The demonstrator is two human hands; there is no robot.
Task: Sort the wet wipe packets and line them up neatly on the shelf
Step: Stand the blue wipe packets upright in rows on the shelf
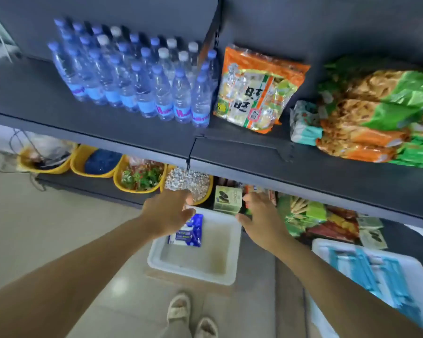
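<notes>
— While we reach both arms over the white plastic tub (pixel 156 261) on the floor, what lies inside it?
— One blue wet wipe packet (pixel 190 231) at its far left corner; its white label is too blurred for us to read.
— And our hands?
— Left hand (pixel 167 212) above the packet, right hand (pixel 261 222) over the tub's far right rim, fingers loosely spread, holding nothing.
— Beyond the tub?
— Blue-labelled clear water bottles (pixel 142 79) on the dark shelf (pixel 108 131).

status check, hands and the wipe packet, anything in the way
Left hand and right hand open over white bin, holding nothing. One blue wipe packet left in bin. Nothing blocking it.
</notes>
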